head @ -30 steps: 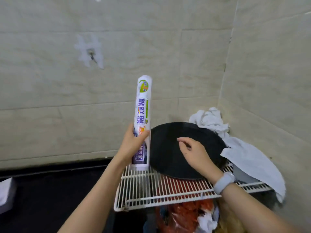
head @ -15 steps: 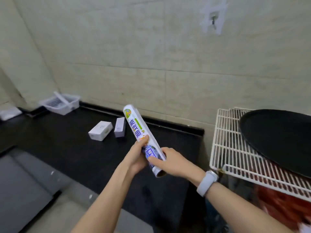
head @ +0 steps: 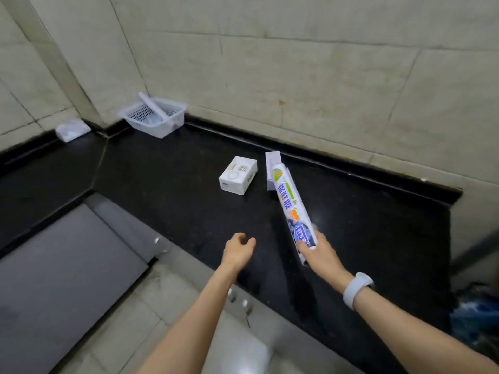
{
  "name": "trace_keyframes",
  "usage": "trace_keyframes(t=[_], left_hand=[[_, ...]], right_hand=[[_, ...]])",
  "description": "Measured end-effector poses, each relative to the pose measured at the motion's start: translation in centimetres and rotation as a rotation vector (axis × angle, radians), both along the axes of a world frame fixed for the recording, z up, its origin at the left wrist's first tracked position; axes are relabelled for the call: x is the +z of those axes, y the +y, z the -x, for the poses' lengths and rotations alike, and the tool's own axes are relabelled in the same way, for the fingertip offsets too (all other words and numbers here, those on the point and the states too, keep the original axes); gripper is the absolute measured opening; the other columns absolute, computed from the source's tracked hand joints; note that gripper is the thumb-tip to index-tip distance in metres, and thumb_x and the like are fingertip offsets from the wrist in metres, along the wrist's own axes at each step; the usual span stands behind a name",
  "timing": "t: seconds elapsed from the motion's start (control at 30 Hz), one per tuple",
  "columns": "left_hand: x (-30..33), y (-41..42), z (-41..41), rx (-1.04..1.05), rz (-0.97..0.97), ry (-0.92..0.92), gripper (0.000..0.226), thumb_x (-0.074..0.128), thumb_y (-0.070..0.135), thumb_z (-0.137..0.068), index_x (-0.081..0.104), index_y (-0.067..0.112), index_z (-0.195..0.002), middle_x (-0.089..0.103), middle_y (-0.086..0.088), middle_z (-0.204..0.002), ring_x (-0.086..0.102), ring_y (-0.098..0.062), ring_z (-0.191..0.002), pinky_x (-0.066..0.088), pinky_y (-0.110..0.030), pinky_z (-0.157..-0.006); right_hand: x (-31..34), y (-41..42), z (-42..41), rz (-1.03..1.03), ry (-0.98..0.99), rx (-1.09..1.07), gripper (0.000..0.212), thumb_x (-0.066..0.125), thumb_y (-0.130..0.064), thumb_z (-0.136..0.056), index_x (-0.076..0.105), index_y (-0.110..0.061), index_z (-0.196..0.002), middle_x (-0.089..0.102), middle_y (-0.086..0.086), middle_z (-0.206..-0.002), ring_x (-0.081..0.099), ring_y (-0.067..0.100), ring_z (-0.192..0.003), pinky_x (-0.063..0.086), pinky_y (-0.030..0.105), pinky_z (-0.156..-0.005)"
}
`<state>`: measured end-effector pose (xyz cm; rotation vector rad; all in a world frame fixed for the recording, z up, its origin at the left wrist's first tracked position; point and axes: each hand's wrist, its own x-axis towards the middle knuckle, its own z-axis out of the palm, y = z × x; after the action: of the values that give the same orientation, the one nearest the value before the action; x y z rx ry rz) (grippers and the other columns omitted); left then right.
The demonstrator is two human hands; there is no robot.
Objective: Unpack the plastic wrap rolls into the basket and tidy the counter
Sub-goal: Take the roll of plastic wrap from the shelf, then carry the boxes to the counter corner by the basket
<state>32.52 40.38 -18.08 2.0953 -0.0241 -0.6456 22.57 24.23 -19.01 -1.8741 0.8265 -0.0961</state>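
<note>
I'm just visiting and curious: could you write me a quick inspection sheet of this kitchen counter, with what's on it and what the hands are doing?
Surface: black counter, mostly bare.
Job's things: plastic wrap roll in its printed wrapper, held tilted above the counter; white basket in the far corner, a white roll leaning in it.
Clutter: two small white boxes mid-counter; a white packet at far left.
Hands: right hand grips the roll's lower end; left hand empty, loosely curled.
Cables: nothing seen.
Surroundings: beige tiled walls; white wristband on the right wrist.
</note>
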Motion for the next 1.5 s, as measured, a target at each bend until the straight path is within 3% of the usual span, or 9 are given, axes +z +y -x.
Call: trace_keyframes(t=[0.23, 0.57, 0.73, 0.9, 1.03, 1.13, 1.2, 1.33, 1.5], left_hand=[[-5.1, -2.8, -6.8, -0.380, -0.378, -0.110, 0.063, 0.050, 0.043, -0.089, 0.024, 0.023, -0.143, 0.024, -0.009, -0.151, 0.025, -0.035, -0.136, 0.027, -0.050, -0.109], [-12.3, -5.8, -13.2, -0.674, -0.673, -0.373, 0.082, 0.029, 0.075, -0.079, -0.007, 0.041, -0.144, -0.019, -0.003, -0.157, -0.024, -0.031, -0.141, -0.011, -0.061, -0.109], [-13.5, -5.4, -12.9, -0.641, -0.707, -0.472, 0.078, 0.018, 0.076, -0.079, -0.010, 0.041, -0.143, -0.019, -0.001, -0.156, -0.022, -0.030, -0.142, -0.011, -0.061, -0.109], [-12.7, -5.4, -13.1, -0.638, -0.679, -0.464, 0.075, 0.025, 0.072, -0.082, -0.002, 0.041, -0.144, -0.014, -0.001, -0.158, -0.018, -0.029, -0.143, -0.010, -0.059, -0.110], [-10.6, -5.4, -14.7, -0.461, -0.490, -0.459, 0.058, 0.044, 0.049, -0.089, 0.032, 0.023, -0.140, 0.022, -0.009, -0.154, 0.013, -0.027, -0.141, 0.009, -0.052, -0.112], [-8.6, -5.5, -17.7, -0.249, -0.363, -0.686, 0.049, 0.064, 0.028, -0.081, 0.051, 0.009, -0.124, 0.046, -0.017, -0.135, 0.040, -0.036, -0.125, 0.029, -0.053, -0.101], [-7.5, -6.1, -20.8, -0.182, -0.367, -0.762, 0.056, 0.067, 0.029, -0.077, 0.049, 0.010, -0.126, 0.044, -0.020, -0.137, 0.038, -0.039, -0.126, 0.030, -0.056, -0.099], [-7.2, -8.0, -27.1, -0.313, -0.497, -0.541, 0.087, 0.057, 0.059, -0.075, 0.015, 0.028, -0.144, 0.004, -0.015, -0.156, 0.005, -0.035, -0.142, 0.012, -0.056, -0.110], [-8.4, -9.2, -29.0, -0.339, -0.445, -0.397, 0.093, 0.065, 0.053, -0.069, 0.009, 0.039, -0.141, 0.013, -0.012, -0.146, 0.028, -0.034, -0.120, 0.034, -0.049, -0.099]], right_hand=[[-3.0, -5.6, -6.3, 0.179, 0.176, -0.124, 0.047, 0.058, -0.025, -0.083, 0.039, -0.001, -0.119, 0.050, 0.022, -0.119, 0.051, 0.036, -0.106, 0.046, 0.040, -0.086], [-6.4, -12.3, -12.2, 0.514, 0.410, -0.026, 0.067, 0.057, -0.025, -0.085, 0.020, -0.007, -0.138, 0.040, 0.025, -0.128, 0.041, 0.042, -0.114, 0.041, 0.051, -0.091], [-6.7, -12.0, -13.0, 0.659, 0.401, 0.008, 0.074, 0.059, -0.029, -0.084, 0.016, -0.008, -0.141, 0.037, 0.020, -0.136, 0.042, 0.037, -0.118, 0.040, 0.050, -0.093], [-5.6, -11.2, -15.3, 0.799, 0.249, 0.099, 0.068, 0.057, -0.027, -0.084, 0.024, -0.004, -0.138, 0.029, 0.024, -0.145, 0.026, 0.037, -0.135, 0.014, 0.054, -0.113], [-4.0, -9.5, -19.2, 0.753, 0.027, 0.143, 0.050, 0.055, -0.019, -0.085, 0.039, -0.002, -0.131, 0.042, 0.021, -0.138, 0.037, 0.034, -0.131, 0.027, 0.046, -0.112], [-3.3, -8.2, -23.0, 0.597, 0.000, 0.173, 0.049, 0.051, -0.023, -0.087, 0.039, -0.007, -0.131, 0.043, 0.015, -0.135, 0.039, 0.029, -0.127, 0.036, 0.037, -0.105], [-3.5, -7.7, -25.6, 0.535, 0.065, 0.163, 0.054, 0.051, -0.029, -0.087, 0.033, -0.010, -0.134, 0.036, 0.016, -0.139, 0.035, 0.031, -0.127, 0.037, 0.040, -0.102], [-4.8, -7.4, -29.7, 0.476, 0.321, 0.097, 0.071, 0.053, -0.045, -0.083, 0.018, -0.019, -0.139, 0.025, 0.019, -0.144, 0.030, 0.039, -0.127, 0.036, 0.050, -0.100], [-6.2, -6.4, -31.0, 0.475, 0.407, -0.016, 0.073, 0.053, -0.036, -0.083, 0.012, -0.021, -0.141, 0.036, 0.022, -0.131, 0.040, 0.040, -0.115, 0.038, 0.047, -0.094]])
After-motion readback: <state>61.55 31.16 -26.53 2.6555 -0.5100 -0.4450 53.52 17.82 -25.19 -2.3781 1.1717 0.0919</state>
